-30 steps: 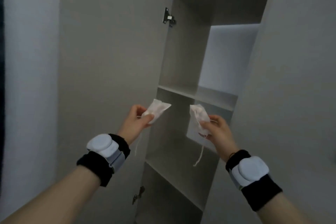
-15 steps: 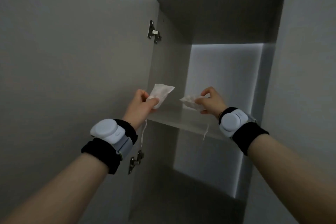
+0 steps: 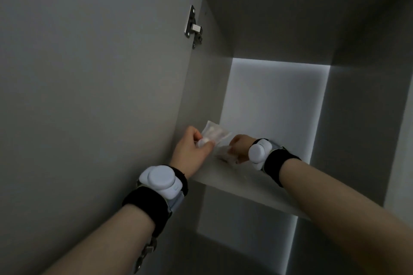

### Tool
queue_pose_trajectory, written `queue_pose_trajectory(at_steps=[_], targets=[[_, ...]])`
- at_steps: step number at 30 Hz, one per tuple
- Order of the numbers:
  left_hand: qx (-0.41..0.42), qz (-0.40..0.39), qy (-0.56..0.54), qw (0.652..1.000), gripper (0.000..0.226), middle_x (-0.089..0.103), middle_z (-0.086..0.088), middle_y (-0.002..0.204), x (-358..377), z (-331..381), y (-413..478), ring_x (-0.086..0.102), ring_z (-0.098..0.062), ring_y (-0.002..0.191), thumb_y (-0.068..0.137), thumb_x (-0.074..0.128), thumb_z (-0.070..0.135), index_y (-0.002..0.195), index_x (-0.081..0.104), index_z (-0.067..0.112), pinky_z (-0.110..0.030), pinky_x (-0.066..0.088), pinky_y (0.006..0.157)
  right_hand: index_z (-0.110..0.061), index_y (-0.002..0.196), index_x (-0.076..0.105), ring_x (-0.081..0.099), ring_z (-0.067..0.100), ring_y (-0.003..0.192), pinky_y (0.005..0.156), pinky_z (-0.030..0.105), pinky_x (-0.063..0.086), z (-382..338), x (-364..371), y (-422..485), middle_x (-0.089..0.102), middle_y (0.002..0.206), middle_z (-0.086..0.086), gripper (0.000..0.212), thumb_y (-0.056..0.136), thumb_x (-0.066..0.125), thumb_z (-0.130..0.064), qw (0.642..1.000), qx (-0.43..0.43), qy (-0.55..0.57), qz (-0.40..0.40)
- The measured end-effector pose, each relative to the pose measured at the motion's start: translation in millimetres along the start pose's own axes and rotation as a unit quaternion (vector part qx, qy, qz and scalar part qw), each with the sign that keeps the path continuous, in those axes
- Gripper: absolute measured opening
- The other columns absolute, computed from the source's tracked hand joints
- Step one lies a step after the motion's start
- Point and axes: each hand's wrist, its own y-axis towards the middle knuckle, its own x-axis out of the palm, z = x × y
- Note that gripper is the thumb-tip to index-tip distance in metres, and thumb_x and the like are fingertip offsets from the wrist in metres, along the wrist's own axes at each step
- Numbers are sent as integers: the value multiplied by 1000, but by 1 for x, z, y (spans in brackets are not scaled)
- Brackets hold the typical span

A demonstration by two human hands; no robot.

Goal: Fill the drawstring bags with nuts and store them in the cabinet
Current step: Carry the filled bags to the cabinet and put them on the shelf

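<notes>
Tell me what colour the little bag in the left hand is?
The bag is white; the head view shows it best.

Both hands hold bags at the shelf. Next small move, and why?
Probably lower the left hand until the left bag meets the shelf, then release: it looks lifted, while the right bag in the right hand seems to rest there.

White drawstring bags, grey cabinet, black wristbands with white pucks.
</notes>
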Motion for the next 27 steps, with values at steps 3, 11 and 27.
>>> queue_pose_trajectory(at_steps=[3,11,27], targets=[[0,6,-3,1000,28,42,3,66,7,-6,10,37,-12,58,83,66,22,81,40,12,-21,31,53,-4,129,50,55,31,115,96,46,49,-6,-9,0,55,125,17,42,89,60,-12,998,18,-11,-61],[6,28,-38,999,25,43,0,71,11,-18,34,37,-11,59,84,66,19,81,42,12,-25,32,57,-17,133,52,53,25,118,98,27,38,7,16,29,53,135,7,43,90,55,-18,952,-180,-245,12],[-35,75,-22,996,28,46,-3,76,13,-37,39,42,-11,64,84,66,25,81,41,11,-24,30,55,-9,134,43,42,27,130,104,28,31,31,42,147,42,143,14,39,100,38,-29,966,-100,-236,-24]])
